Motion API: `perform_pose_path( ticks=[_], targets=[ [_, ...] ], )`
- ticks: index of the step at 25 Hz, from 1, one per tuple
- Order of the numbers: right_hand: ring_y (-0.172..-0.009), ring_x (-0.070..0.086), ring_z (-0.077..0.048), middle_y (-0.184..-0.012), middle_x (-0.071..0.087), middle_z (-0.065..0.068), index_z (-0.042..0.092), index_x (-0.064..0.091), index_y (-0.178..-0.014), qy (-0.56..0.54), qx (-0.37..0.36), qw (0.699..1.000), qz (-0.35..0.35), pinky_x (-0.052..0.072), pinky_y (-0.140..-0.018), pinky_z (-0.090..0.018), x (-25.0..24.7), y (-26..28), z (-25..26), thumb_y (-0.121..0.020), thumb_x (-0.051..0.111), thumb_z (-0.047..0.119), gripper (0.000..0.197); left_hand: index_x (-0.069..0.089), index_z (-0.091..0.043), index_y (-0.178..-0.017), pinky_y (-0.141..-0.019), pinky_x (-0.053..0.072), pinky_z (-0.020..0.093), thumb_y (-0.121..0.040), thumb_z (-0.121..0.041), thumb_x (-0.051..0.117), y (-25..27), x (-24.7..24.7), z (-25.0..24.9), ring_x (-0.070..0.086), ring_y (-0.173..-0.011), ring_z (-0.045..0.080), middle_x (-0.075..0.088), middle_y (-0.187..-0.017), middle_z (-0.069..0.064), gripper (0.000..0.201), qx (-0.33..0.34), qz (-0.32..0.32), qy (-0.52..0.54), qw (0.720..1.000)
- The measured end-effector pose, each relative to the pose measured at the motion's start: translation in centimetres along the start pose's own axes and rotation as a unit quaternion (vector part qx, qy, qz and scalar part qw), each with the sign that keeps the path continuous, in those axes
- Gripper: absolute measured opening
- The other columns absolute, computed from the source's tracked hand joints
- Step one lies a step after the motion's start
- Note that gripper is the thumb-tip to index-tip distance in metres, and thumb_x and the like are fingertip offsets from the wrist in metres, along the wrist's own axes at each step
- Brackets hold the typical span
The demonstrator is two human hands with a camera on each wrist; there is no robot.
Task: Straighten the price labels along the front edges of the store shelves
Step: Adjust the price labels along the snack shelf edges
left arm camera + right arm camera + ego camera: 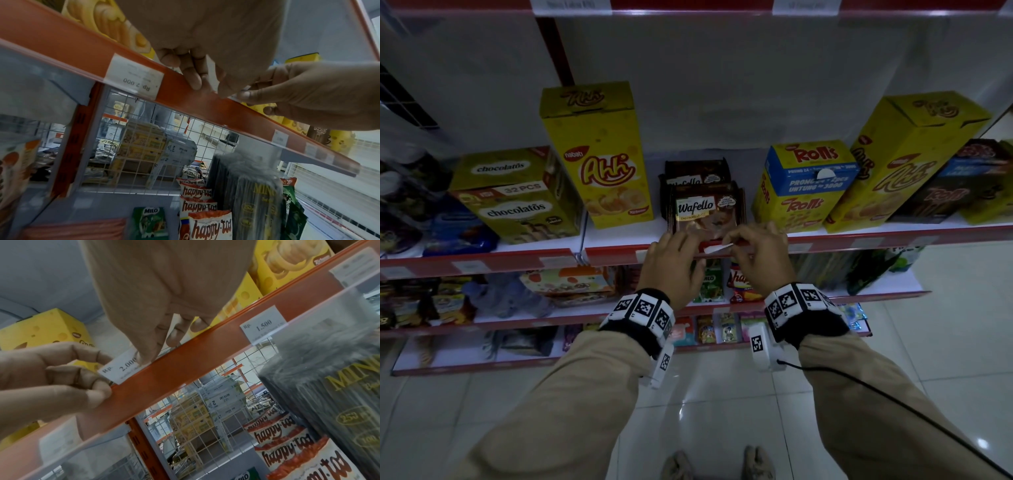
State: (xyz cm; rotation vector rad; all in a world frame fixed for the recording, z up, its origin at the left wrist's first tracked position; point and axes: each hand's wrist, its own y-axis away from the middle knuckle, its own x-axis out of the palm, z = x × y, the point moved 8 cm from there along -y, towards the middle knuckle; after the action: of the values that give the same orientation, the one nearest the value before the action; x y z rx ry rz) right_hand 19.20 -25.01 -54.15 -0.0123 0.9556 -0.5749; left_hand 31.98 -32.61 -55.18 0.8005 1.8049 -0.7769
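- Store shelving fills my view, and its red front rail (825, 241) is the landmark, running across below the snack boxes.
- Far left above the rail stands the chocolatos box (517, 195), then the tall Ahh box (599, 154).
- My left hand (671, 263) sits at the rail's middle, fingers curled, tips pressed on the rail's clear strip (185, 369) beside the label's left end.
- Just behind the rail here lies the Wafello pack (705, 209).
- The price label (121, 368), reading Rp. 2.000, sticks up tilted out of the rail's top edge, between my hands.
- My right hand (760, 253) pinches that label's right end with thumb and forefinger.
- Right of my hands, a 1.500 label (263, 324) sits flat in the rail.
- Above the rail, further right, is the Rolls box (801, 185).
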Motion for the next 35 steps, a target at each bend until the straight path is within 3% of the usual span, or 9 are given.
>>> perform_pose_path(
  ticks=[3,8,11,18,25,35],
  targets=[
    [-0.103,0.047,-0.021,-0.102,0.067,0.010,0.025,0.066,-0.097,0.029,-0.001,1.000,0.009,0.031,-0.088,-0.037,0.3,-0.1,0.0,-0.083,0.064,0.012,0.019,0.050,-0.014,-0.128,-0.086,0.040,0.042,-0.082,-0.022,0.055,0.2,-0.2,-0.1,0.046,-0.105,0.030,0.054,-0.115,0.009,0.047,0.011,-0.003,0.002,1.000],
    [-0.099,0.049,-0.029,-0.101,0.063,-0.003,0.017,0.065,-0.098,0.100,-0.037,0.994,-0.001,0.031,-0.080,-0.036,0.4,0.1,1.0,-0.084,0.063,0.013,0.015,0.058,-0.016,-0.115,-0.084,0.039,0.040,-0.088,-0.028,0.052,0.0,0.1,-0.4,0.046,-0.104,0.030,0.053,-0.113,0.008,0.031,0.012,-0.007,-0.062,0.998],
    [-0.099,0.049,-0.031,-0.104,0.060,-0.010,0.013,0.064,-0.104,0.127,-0.047,0.991,0.002,0.036,-0.082,-0.038,0.3,0.2,1.2,-0.085,0.062,0.015,0.018,0.059,-0.016,-0.113,-0.083,0.038,0.041,-0.087,-0.029,0.053,0.1,0.2,-0.7,0.047,-0.102,0.030,0.054,-0.112,0.009,0.030,0.014,-0.018,-0.099,0.995],
    [-0.089,0.054,-0.036,-0.095,0.062,-0.018,0.003,0.065,-0.097,0.149,-0.081,0.985,0.015,0.043,-0.074,-0.041,0.2,-0.2,1.5,-0.082,0.060,-0.004,0.017,0.061,-0.015,-0.109,-0.080,0.038,0.041,-0.086,-0.028,0.056,0.2,0.0,-1.0,0.050,-0.098,0.031,0.056,-0.108,0.010,0.027,0.022,-0.033,-0.125,0.991],
    [-0.097,0.050,-0.034,-0.103,0.059,-0.016,0.006,0.064,-0.104,0.168,-0.083,0.980,0.063,0.043,-0.077,-0.040,0.9,0.7,1.8,-0.083,0.061,0.012,0.022,0.057,-0.019,-0.115,-0.087,0.033,0.041,-0.086,-0.034,0.053,0.0,0.7,-0.9,0.045,-0.108,0.031,0.051,-0.124,0.009,0.033,0.015,0.002,-0.167,0.986],
    [-0.099,0.049,-0.035,-0.106,0.059,-0.017,0.004,0.063,-0.103,0.213,-0.063,0.974,0.053,0.041,-0.070,-0.038,1.5,0.8,1.6,-0.089,0.058,0.010,0.016,0.052,-0.020,-0.118,-0.087,0.031,0.042,-0.087,-0.036,0.052,0.0,0.7,-0.7,0.043,-0.108,0.030,0.049,-0.124,0.007,0.035,0.010,0.006,-0.187,0.982]
  ],
)
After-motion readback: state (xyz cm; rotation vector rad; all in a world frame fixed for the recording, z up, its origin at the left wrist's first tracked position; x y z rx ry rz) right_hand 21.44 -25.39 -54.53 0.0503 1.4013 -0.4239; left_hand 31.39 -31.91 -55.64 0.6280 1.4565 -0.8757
